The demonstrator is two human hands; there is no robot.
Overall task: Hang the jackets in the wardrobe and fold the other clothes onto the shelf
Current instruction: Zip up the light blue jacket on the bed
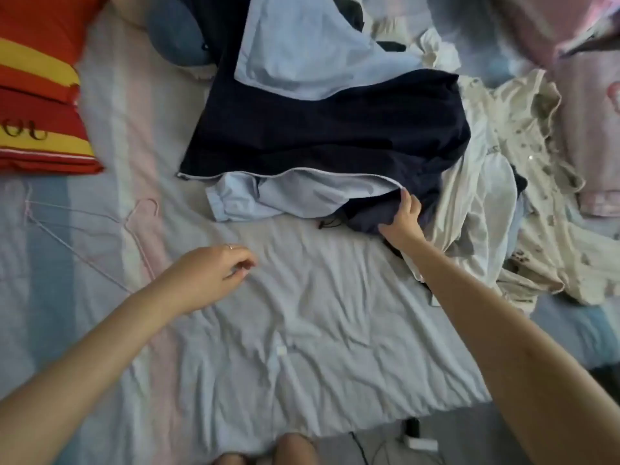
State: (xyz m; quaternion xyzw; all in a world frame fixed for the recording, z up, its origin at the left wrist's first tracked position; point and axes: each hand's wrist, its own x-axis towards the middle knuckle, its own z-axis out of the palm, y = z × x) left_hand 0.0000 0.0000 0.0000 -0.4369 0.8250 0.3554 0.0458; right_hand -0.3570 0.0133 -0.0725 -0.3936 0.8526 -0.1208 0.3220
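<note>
Near the bed's (302, 347) left edge lie thin wire hangers (90, 226). The left hand (208, 273) hovers just right of them, fingers loosely curled, holding nothing. At mid-bed the navy jacket (318, 135) sprawls with its pale-blue lining showing and its zip edge running roughly left to right; I cannot tell which end is the collar. It looks light, soft and floppy, best lifted by the shoulders. The right hand (401, 216) pinches its near fold, beside the pale clothes pile (523, 196).
</note>
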